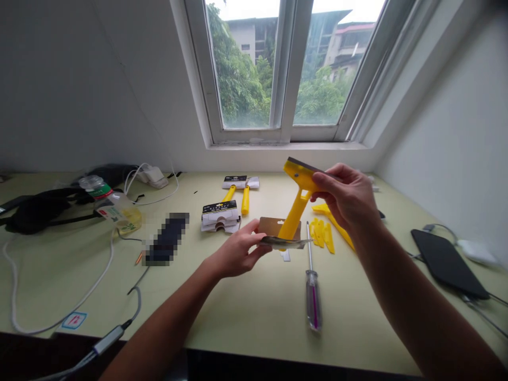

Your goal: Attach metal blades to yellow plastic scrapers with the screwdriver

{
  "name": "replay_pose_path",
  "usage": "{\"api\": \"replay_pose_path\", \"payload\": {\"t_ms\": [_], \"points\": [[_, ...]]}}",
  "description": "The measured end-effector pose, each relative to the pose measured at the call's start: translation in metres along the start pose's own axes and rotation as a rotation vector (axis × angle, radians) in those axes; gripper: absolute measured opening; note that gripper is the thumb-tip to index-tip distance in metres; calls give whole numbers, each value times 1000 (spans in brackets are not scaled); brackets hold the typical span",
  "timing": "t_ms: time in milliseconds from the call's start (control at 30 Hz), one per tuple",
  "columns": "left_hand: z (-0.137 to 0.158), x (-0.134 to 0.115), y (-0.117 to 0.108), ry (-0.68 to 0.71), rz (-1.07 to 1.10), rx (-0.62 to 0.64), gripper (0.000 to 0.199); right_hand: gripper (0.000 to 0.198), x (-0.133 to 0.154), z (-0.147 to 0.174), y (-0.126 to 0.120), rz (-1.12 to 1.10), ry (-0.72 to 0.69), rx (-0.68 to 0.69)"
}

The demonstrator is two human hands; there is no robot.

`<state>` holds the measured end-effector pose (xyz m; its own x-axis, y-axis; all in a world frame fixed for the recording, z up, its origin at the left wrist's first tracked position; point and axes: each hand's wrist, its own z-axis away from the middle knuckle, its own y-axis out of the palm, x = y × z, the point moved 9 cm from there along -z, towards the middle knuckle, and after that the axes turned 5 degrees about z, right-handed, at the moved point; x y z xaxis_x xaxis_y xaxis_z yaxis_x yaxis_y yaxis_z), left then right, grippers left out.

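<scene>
In my right hand (347, 193) is a yellow scraper (296, 211), gripped by its wide head, its handle slanting down to the left. The handle's lower end passes through or behind a folded cardboard sleeve (273, 226); which one, I cannot tell. My left hand (242, 248) pinches that sleeve at its left edge. Below the hands lies a screwdriver (313, 301) with a clear handle. Several small yellow plastic pieces (322, 235) lie beside its shaft. Another yellow scraper (337, 225) is partly hidden behind my right hand.
Two yellow-handled scrapers (245, 200) in card sleeves lie toward the window, near a stack of folded sleeves (220, 217). At left are a bottle (115, 206), a pixelated dark object (166, 241) and cables. A black phone (448, 264) with cables lies at right.
</scene>
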<state>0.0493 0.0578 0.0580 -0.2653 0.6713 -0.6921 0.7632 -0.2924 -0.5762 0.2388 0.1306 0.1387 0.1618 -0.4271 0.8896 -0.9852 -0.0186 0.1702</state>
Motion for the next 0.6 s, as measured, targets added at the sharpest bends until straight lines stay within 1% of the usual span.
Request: {"api": "replay_pose_path", "payload": {"t_ms": [100, 233, 300, 367, 467, 533, 600], "points": [[1, 6, -4, -31, -25, -4, 21, 24, -2, 0, -1, -19, 54, 7], [-1, 6, -3, 0, 50, -17, 22, 27, -8, 2, 10, -54, 110, 61], [-2, 4, 1, 19, 69, -5, 22, 26, -11, 2, 10, -60, 104, 34], [-1, 5, 6, 10, 47, 21, 22, 24, -13, 2, 7, -81, 79, -25], [2, 8, 8, -3, -129, -1, 20, 23, -12, 4, 4, -88, 10, -96], [3, 2, 5, 57, -273, -57, 18, 23, -8, 7, 8, -44, -48, -94], [5, -7, 4, 149, -353, -101, 21, 22, -2, 12, 13, -16, -89, -70]]}}
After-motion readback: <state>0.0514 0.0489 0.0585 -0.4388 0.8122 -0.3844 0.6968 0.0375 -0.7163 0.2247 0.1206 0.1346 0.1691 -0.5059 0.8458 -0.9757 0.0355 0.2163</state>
